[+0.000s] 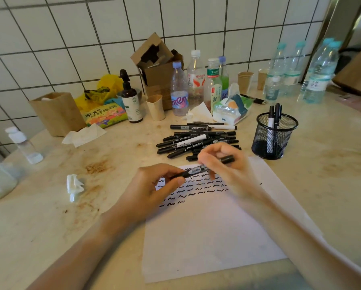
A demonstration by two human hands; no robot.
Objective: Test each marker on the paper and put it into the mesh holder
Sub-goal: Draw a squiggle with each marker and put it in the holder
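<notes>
A black marker (193,171) is held level over the top of the white paper (208,233), which carries several rows of black squiggles. My left hand (154,189) pinches the marker's left end. My right hand (223,162) grips its right part, where a black cap end (227,159) sticks out past the fingers; whether the cap is on or off is hidden. Beyond the hands lies a pile of several black markers (196,139). The black mesh holder (273,136) stands to the right of the pile with a few markers upright in it.
Bottles (179,88), paper cups (155,107), a tissue pack (231,109), a cardboard box (156,65) and a brown bag (58,111) crowd the back by the tiled wall. A crumpled tissue (74,186) lies left of the paper. Water bottles (319,72) stand far right.
</notes>
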